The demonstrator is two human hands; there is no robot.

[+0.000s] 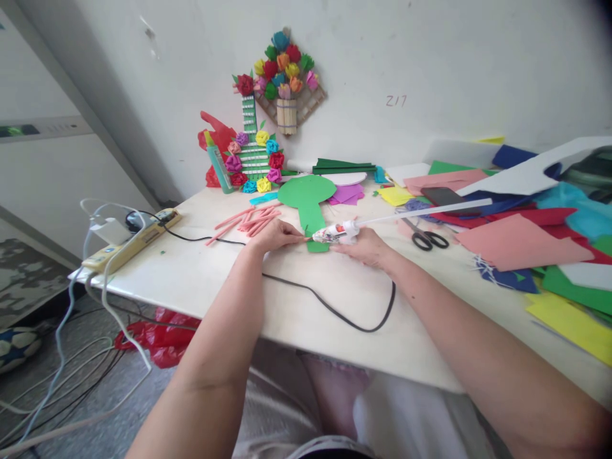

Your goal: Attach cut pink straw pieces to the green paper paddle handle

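My right hand (366, 247) is wrapped around a white hot glue gun (337, 233), a long glue stick (430, 210) jutting from its back. The gun's nozzle points left, over the narrow lower part of a green paper cutout (308, 191) with a rounded top. My left hand (276, 236) is closed in a pinch at the cutout's left edge, fingertips close to the nozzle; what they hold is too small to make out. Just beyond that hand lies a loose pile of thin pink paper rolls (258, 220).
A black cord (310, 290) loops across the table from a power strip (129, 239). Scissors (430, 240) and coloured paper sheets (521, 242) lie to the right. A glue bottle (220, 167) and a paper-flower guitar (253, 159) stand at the back.
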